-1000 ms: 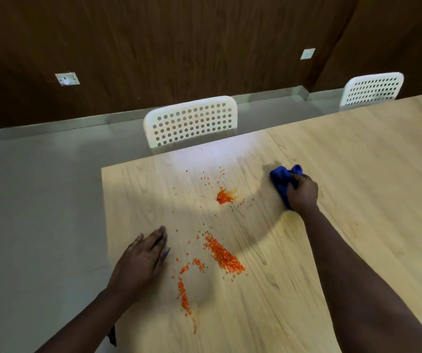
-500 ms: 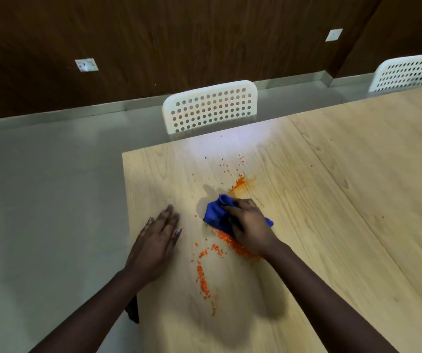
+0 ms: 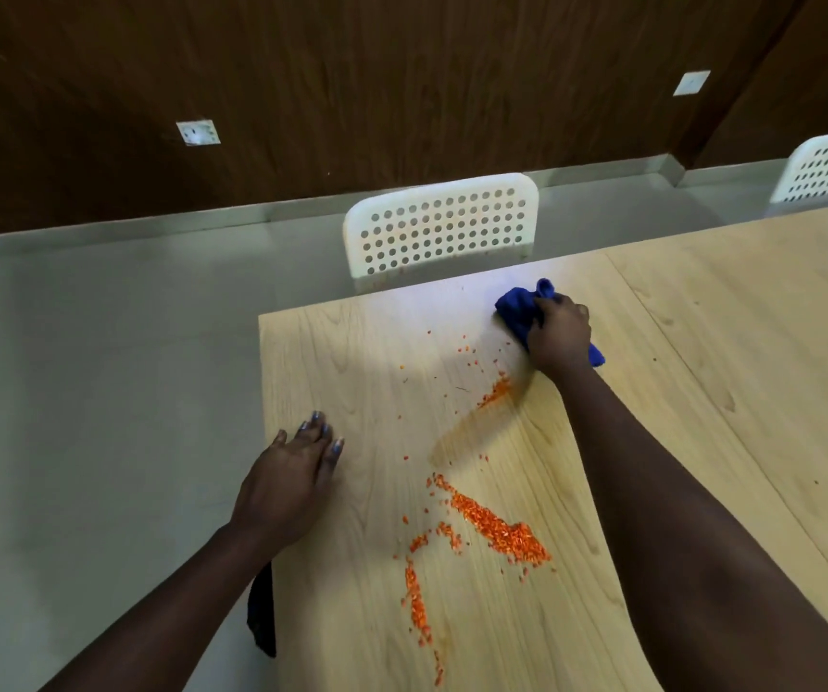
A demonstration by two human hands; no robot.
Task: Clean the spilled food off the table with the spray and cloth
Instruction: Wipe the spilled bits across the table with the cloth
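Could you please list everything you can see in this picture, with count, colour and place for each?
Table: one, light wood, fills the lower right.
Spilled food: many small orange bits, scattered mid-table; thickest pile near the front.
Cloth: one, blue, bunched at the table's far edge.
Chairs: two, white, perforated backs; one behind the table's far edge, one at far right.
Wall plates: two, white, on the dark wood wall.
Floor: grey, left.
Dark object: one, at the table's left edge, unclear.
Left hand: flat on the table, fingers straight.
Right hand: grip on the cloth.
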